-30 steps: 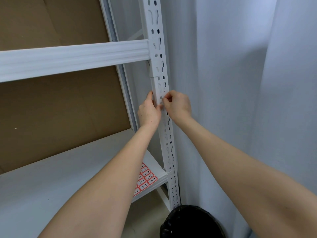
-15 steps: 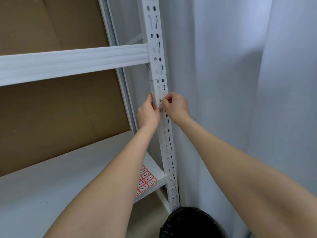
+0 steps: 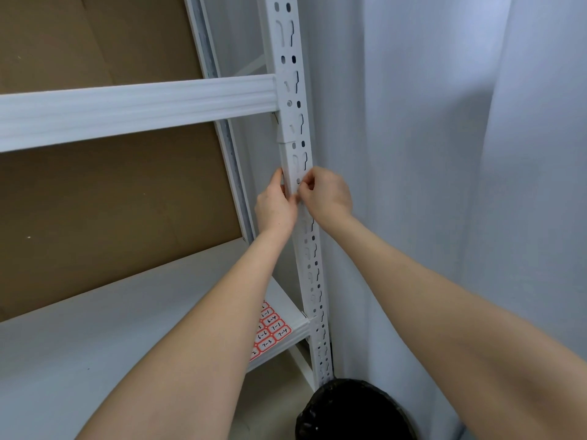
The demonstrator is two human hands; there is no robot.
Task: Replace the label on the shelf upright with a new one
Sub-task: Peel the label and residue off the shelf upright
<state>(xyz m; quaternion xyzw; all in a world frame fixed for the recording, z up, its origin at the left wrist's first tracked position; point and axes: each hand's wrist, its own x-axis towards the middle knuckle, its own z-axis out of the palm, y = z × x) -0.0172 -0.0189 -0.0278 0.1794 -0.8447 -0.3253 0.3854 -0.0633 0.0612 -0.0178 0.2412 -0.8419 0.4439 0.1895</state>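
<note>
A white perforated shelf upright (image 3: 293, 90) runs from top to bottom in the middle. My left hand (image 3: 274, 208) rests against its left edge, fingers curled on the post. My right hand (image 3: 327, 193) is on the front face beside it, thumb and forefinger pinched together at the post. The fingertips of both hands meet and hide the spot between them, so no label shows there. A sheet of red-bordered number labels (image 3: 270, 331) lies on the lower shelf board (image 3: 95, 328), partly under my left forearm.
A white crossbeam (image 3: 136, 106) joins the upright above my hands. Brown cardboard (image 3: 111, 201) backs the shelf. A white curtain (image 3: 444, 154) hangs to the right. A bin with a black bag (image 3: 352, 411) stands on the floor at the upright's foot.
Both hands stay at the same spot on the upright; the fingertips shift only slightly. The view has tilted a little upward.
</note>
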